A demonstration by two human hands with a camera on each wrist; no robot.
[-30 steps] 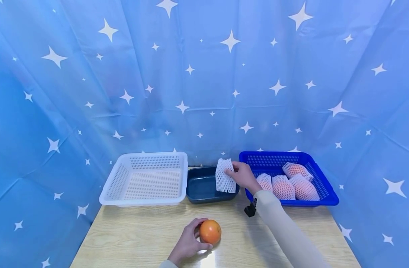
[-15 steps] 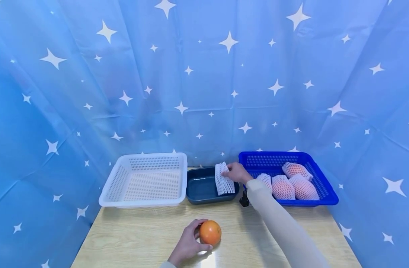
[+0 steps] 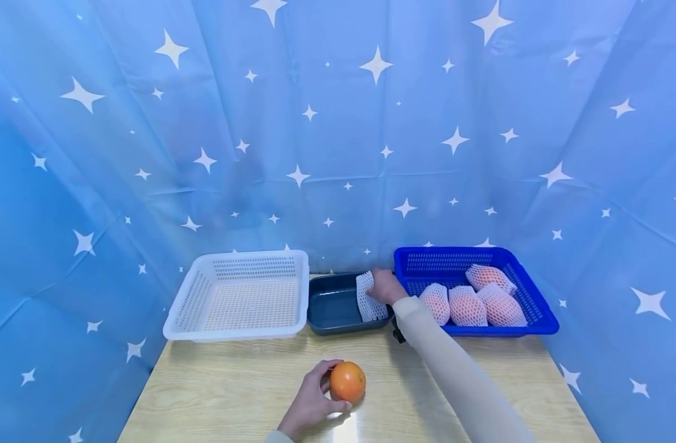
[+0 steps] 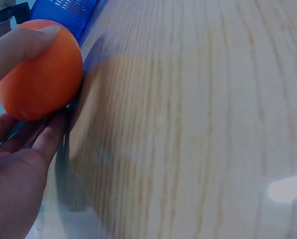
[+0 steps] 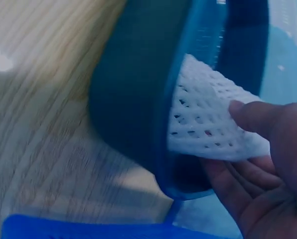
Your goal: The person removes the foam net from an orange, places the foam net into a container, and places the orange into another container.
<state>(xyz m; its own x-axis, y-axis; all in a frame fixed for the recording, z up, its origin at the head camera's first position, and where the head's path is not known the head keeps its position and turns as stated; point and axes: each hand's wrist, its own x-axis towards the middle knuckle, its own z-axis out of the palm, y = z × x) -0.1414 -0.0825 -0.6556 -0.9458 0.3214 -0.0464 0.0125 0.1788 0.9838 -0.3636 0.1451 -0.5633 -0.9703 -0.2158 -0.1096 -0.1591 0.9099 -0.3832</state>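
Note:
My left hand [image 3: 309, 397] holds a bare orange [image 3: 347, 382] on the table, thumb on its near side and fingers around its far left. In the left wrist view the thumb lies over the orange [image 4: 41, 82]. My right hand [image 3: 385, 286] pinches a white foam net sleeve [image 3: 369, 301] inside the right end of the dark teal dish [image 3: 338, 307]. The right wrist view shows the thumb on top of the flattened net [image 5: 208, 114] and fingers beneath it, within the dish's wall [image 5: 133, 84].
A white perforated basket [image 3: 235, 335] stands left of the dish. To the right is a blue basket [image 3: 537, 307] with several net-wrapped oranges [image 3: 467, 306]. A blue star-patterned curtain [image 3: 338, 135] hangs behind the wooden table [image 3: 216, 394].
My right hand has moved slightly left and down with the foam net, lowering it into the dish. The left hand and orange have stayed in place.

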